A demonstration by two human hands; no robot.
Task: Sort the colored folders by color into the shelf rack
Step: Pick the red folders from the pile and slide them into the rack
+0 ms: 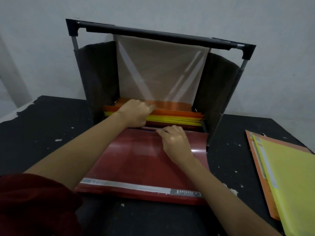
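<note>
A black-framed shelf rack with dark fabric sides stands at the back of the table. Inside it lies a stack of orange folders over yellow folders, with dark red ones beneath. My left hand grips the front edge of the orange and yellow stack, fingers curled over it. A red folder lies half in the rack's mouth, its near edge toward me. My right hand rests on the red folder's far edge, fingers curled at that edge.
A yellow folder lies on an orange folder at the table's right side. The black table is flecked with white chips. A grey wall stands behind the rack. A dark red sleeve fills the lower left.
</note>
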